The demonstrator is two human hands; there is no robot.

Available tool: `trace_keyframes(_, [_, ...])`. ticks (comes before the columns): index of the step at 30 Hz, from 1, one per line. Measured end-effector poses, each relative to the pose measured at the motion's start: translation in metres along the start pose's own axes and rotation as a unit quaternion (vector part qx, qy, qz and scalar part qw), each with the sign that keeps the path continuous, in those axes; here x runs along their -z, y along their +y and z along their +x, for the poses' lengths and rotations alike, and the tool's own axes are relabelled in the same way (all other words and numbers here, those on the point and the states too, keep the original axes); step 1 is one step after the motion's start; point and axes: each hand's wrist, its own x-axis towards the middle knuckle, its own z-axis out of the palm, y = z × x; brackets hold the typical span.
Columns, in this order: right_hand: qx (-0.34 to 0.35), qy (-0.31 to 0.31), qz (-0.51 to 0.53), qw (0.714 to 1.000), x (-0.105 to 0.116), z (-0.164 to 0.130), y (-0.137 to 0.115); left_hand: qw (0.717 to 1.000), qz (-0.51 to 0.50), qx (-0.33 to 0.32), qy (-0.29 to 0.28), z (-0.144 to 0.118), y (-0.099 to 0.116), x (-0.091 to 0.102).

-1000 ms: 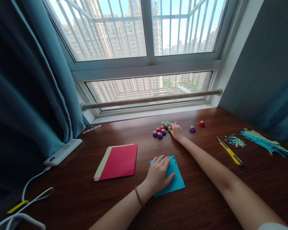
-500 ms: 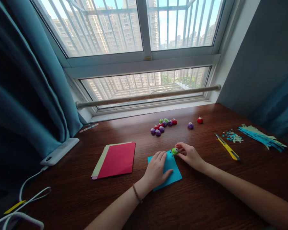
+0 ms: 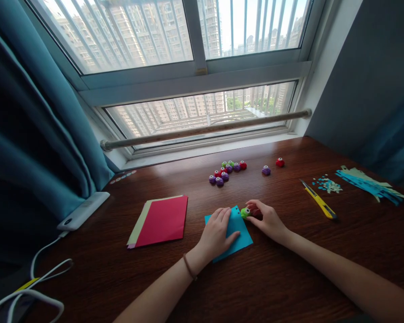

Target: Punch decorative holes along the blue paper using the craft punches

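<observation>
A sheet of blue paper (image 3: 239, 243) lies on the table in front of me, with small dark holes near its far corner. My left hand (image 3: 216, 231) rests flat on this sheet, fingers stretched forward and thumb apart. At the paper's right edge, my right hand (image 3: 264, 220) pinches a small green craft hole punch (image 3: 245, 213) between thumb and fingers. Whether the punch's slot is around the paper's edge, I cannot tell. Farther back sits a cluster of similar punches (image 3: 219, 181) in purple, red and green.
Left of the blue sheet lies a stack of red and pale paper (image 3: 166, 222). A purple punch (image 3: 265, 170) and a red punch (image 3: 280, 162) stand apart. On the right are a yellow utility knife (image 3: 319, 201), paper bits (image 3: 330, 185) and paper strips (image 3: 370, 185). A white power strip (image 3: 84, 211) lies left.
My view has tilted down slightly. The green hole punch has shifted a little toward me along the paper's right edge. My left hand stays on the sheet.
</observation>
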Motion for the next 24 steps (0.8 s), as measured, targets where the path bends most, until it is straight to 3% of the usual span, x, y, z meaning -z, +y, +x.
trace_keyframes(24, [0.037, -0.042, -0.046, 0.997, -0.0003, -0.0028, -0.0031, 0.998, 0.063, 0.009, -0.025, -0.0018, 0.0008, 0.0007])
